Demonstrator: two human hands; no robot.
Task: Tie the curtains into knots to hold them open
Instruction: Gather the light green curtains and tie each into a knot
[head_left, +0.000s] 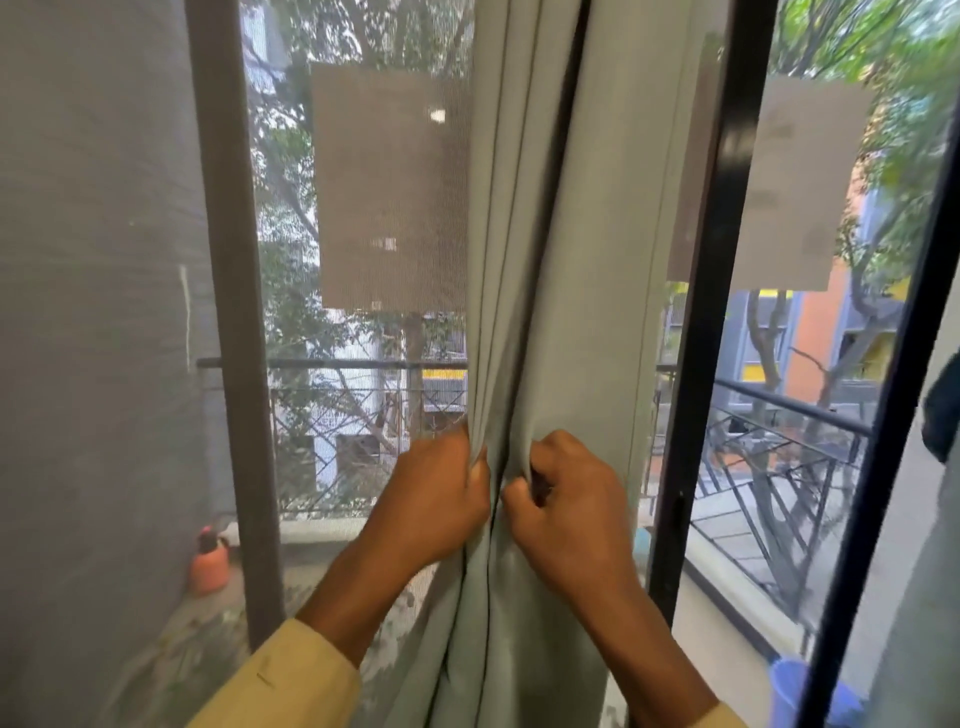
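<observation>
A pale grey-green curtain (561, 260) hangs in long folds down the middle of the window. My left hand (441, 493) grips its left folds with curled fingers. Right beside it, at the same height, my right hand (566, 499) pinches a fold between thumb and curled fingers. The two hands sit close together, with a narrow bunch of cloth between them. Both sleeves are pale yellow. A second grey curtain (93, 312) fills the far left of the view.
A brown window frame post (228, 312) stands left of the curtain and a black one (711, 312) right of it. Paper sheets (389, 192) are stuck on the screen. Outside are a balcony railing (779, 410), an orange bottle (208, 564) and a blue bucket (789, 686).
</observation>
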